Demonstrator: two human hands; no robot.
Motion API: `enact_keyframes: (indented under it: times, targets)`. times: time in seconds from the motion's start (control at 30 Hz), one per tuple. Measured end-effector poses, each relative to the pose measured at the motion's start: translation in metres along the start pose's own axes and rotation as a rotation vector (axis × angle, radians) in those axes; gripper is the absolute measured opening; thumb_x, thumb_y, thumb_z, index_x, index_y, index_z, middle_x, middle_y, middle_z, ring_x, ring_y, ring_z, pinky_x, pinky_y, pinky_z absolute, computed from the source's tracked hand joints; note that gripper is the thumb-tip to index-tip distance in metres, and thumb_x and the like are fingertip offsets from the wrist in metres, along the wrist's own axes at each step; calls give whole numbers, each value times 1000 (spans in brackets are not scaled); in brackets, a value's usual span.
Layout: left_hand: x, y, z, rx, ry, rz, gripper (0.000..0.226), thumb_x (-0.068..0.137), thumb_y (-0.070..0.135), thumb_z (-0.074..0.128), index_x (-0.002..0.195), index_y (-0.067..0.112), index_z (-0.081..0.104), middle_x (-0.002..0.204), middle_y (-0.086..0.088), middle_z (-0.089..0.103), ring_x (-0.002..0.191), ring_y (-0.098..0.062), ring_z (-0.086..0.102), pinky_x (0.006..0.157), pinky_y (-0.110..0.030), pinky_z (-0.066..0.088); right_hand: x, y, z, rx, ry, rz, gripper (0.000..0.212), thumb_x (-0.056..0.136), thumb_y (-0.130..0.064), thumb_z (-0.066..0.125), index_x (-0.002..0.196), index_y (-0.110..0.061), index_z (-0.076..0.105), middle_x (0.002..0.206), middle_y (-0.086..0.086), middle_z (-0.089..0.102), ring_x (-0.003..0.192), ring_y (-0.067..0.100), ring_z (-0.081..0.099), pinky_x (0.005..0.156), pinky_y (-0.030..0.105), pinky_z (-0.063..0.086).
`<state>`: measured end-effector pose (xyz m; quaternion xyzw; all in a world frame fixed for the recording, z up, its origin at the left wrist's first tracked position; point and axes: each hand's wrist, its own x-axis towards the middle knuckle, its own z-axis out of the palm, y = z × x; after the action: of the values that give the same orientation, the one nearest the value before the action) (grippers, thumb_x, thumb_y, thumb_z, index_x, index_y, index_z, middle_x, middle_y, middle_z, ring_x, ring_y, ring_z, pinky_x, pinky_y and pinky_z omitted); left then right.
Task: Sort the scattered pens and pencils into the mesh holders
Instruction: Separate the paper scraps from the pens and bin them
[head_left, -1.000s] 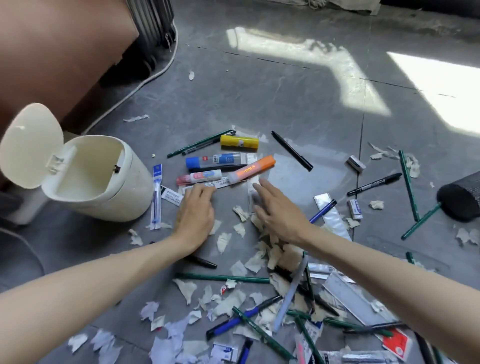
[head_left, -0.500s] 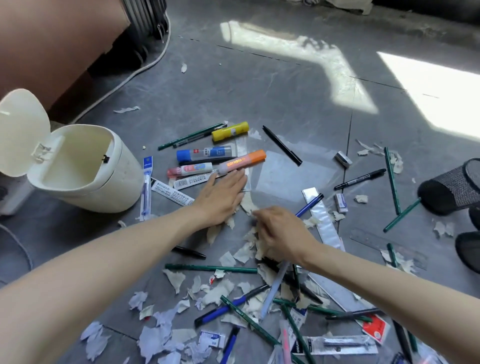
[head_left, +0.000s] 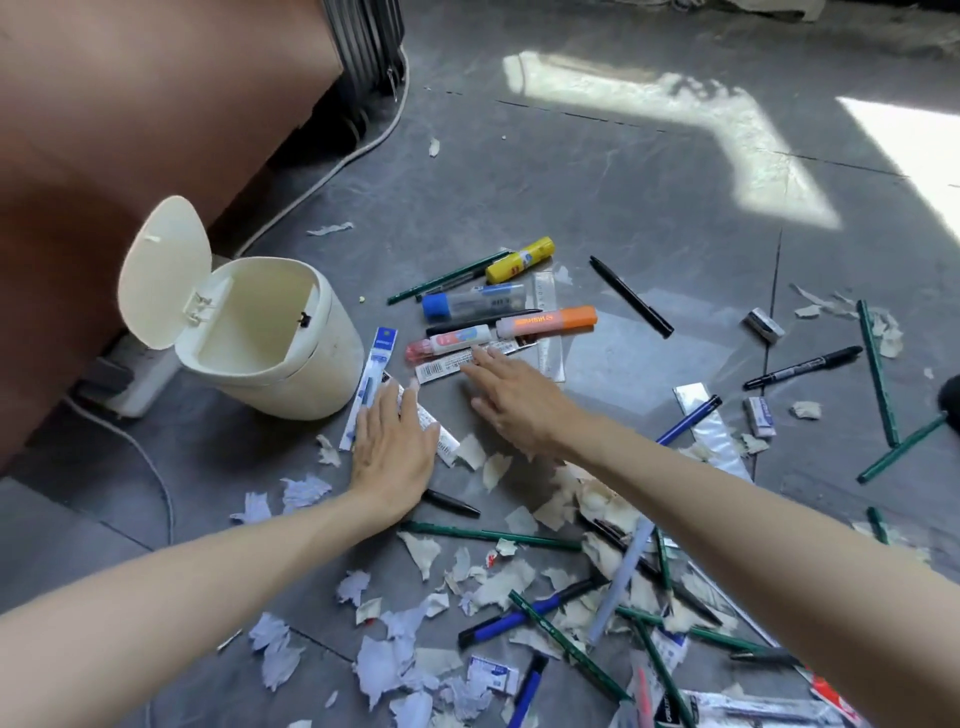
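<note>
Head view: with our left hand (head_left: 392, 452) and right hand (head_left: 514, 400) both spread flat, we risk shoving the orange highlighter (head_left: 545, 322) away instead of gripping it.

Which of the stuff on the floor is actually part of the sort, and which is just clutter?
Part of the job: orange highlighter, black pen, black marker, blue pen, green pencils.

Just lying about: open white bin, torn paper scraps, erasers, clear ruler.
</note>
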<state>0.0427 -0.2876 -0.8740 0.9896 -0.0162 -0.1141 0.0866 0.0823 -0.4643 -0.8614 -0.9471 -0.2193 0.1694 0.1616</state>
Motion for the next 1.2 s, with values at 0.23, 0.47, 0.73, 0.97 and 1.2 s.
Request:
enact_keyframes:
  times: [0.23, 0.47, 0.73, 0.97, 1.2]
  targets:
    - [9, -6, -8, 84, 62, -47, 50, 96, 30, 29, 140, 5, 29, 149, -15, 24, 139, -26, 19, 114, -41, 8, 13, 17, 0, -137, 176, 128, 52, 94, -37, 20, 133, -10, 43, 135, 11, 45, 127, 31, 40, 109, 45, 24]
    - [-43, 43, 3, 0, -267, 447, 53, 101, 43, 20, 149, 35, 1, 156, 5, -17, 142, -13, -21, 112, -37, -18, -14, 33, 8, 1, 224, 116, 52, 98, -19, 41, 148, -11, 26, 158, 12, 15, 145, 28, 15, 116, 44, 12]
    - [-34, -36, -17, -83, 125, -280, 55, 92, 27, 52, 141, 14, 31, 140, -16, 30, 127, -34, 29, 106, -44, 22, -49, -11, 29, -92, 129, -48, 43, 96, -36, 40, 130, -12, 50, 136, 14, 45, 128, 33, 39, 107, 40, 19]
    - [-6, -38, -24, -191, 71, -672, 50, 87, 39, 61, 121, 4, 49, 131, -19, 45, 124, -34, 38, 99, -38, 26, -27, -71, 42, -40, 162, 302, 58, 82, -63, 52, 106, -11, 57, 109, 9, 52, 106, 28, 43, 93, 38, 27]
    - [0, -23, -33, -119, 48, -751, 34, 88, 33, 53, 116, 14, 61, 129, -12, 43, 119, -29, 33, 98, -36, 23, -8, -79, 37, 115, 125, 427, 31, 81, -35, 58, 95, -9, 67, 107, 13, 58, 107, 32, 47, 91, 37, 28]
